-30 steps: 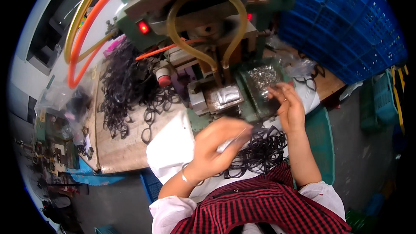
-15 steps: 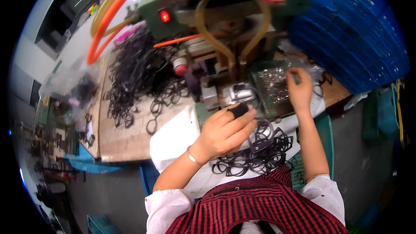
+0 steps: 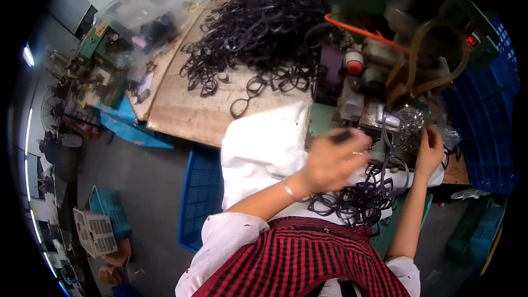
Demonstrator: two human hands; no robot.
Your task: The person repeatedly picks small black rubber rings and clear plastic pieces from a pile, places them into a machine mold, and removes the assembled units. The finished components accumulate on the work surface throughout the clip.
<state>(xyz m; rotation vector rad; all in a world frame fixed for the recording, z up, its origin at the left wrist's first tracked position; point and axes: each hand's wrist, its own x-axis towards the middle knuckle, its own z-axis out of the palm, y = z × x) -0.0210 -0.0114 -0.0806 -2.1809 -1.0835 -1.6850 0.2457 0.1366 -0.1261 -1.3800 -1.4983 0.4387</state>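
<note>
My left hand (image 3: pixel 336 160) is in front of the machine's fixture, above a white cloth (image 3: pixel 264 137). Its fingers are bent and smeared by motion; a black cover sits on one finger, a ring on another. Beside it, a dark eyeglass frame (image 3: pixel 389 159) hangs at the fixture (image 3: pixel 390 118). My right hand (image 3: pixel 430 151) has its fingers curled together at the edge of a tray of small shiny metal parts (image 3: pixel 411 124); whatever they pinch is too small to make out. Below both hands lies a heap of dark eyeglass frames (image 3: pixel 352 201).
A large pile of dark eyeglass frames (image 3: pixel 269 27) covers the far part of the wooden table (image 3: pixel 192 107). The green machine carries a red button (image 3: pixel 353 67) and hoses. Blue crates (image 3: pixel 484 126) stand at the right; another blue crate (image 3: pixel 201 198) is below the table.
The view has swung left, so the machine sits further right. My left hand has drawn back from the fixture toward me. My right hand remains by the metal parts, now at their near edge.
</note>
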